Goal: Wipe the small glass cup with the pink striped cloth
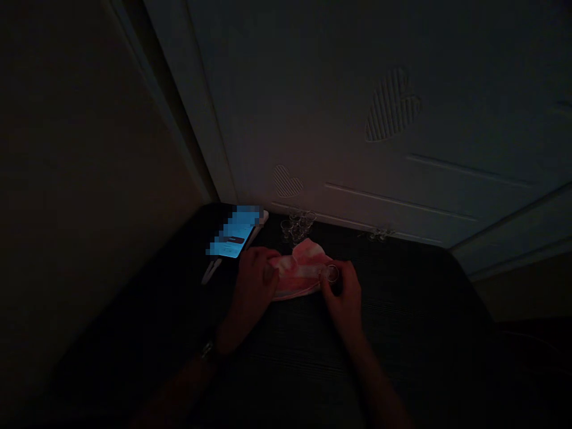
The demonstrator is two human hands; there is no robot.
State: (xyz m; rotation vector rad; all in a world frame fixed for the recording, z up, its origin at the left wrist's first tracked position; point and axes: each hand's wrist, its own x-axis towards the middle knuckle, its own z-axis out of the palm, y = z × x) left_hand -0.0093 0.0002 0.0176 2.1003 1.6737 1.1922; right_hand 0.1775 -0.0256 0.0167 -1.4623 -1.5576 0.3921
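Observation:
The scene is very dark. A pink and white cloth [297, 279] lies on the dark table between my hands. My right hand [344, 292] pinches a small clear round glass piece [331, 273] at the cloth's right end. My left hand [255, 277] is at the cloth's left end, its fingers curled around the edge; whether they hold anything besides the cloth is too dim to tell. A cluster of small clear glass pieces [298, 225] stands behind the cloth.
A lit phone [236, 233] lies at the left rear of the table [286, 369], with a pale slim object [210, 271] near it. More small clear pieces [379, 233] are at the back right, by a white panel [313, 119] with heart reliefs.

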